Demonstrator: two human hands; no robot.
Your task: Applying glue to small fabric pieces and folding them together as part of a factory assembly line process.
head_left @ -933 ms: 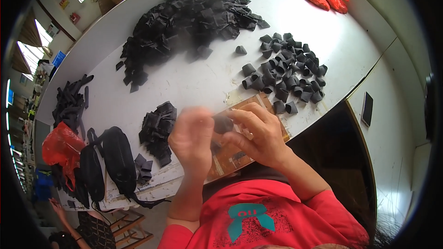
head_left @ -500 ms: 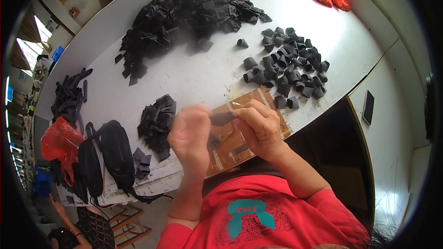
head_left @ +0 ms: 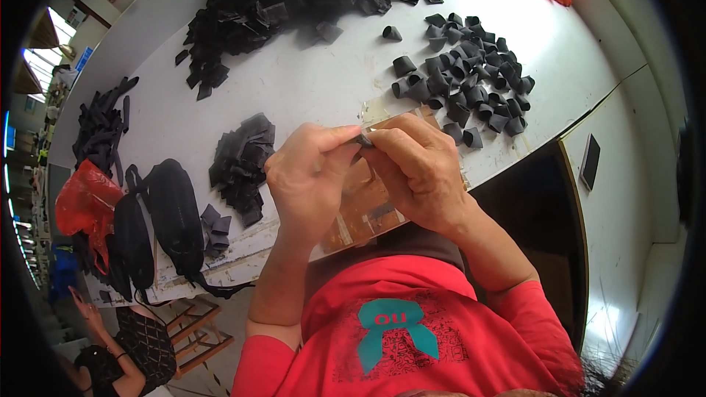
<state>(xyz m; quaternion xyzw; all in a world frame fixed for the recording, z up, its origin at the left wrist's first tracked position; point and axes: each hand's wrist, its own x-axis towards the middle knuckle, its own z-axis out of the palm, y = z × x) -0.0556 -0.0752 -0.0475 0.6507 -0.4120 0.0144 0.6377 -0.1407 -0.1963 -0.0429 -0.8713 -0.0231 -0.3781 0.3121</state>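
My left hand [head_left: 305, 176] and my right hand [head_left: 423, 169] meet over a brown board [head_left: 360, 202] at the table's near edge. Between their fingertips they pinch a small dark fabric piece [head_left: 362, 140], mostly covered by the fingers. Just left of my left hand lies a small heap of flat black fabric pieces [head_left: 246, 154]. Beyond my right hand is a spread of black pieces curled into short cone-like loops [head_left: 471, 73]; a lone loop [head_left: 392, 33] sits apart from them.
A large mound of flat black pieces [head_left: 287, 0] covers the far table. Black strips [head_left: 99, 121], a red plastic bag [head_left: 88, 191] and a black bag [head_left: 176, 209] are at left. On the right ledge lies a phone [head_left: 589, 162]. Another person's arm [head_left: 99, 323] shows lower left.
My left hand, blurred before, has come in against my right hand, and the fingertips now close together on the fabric piece. The whole view has shifted, with the table higher in it.
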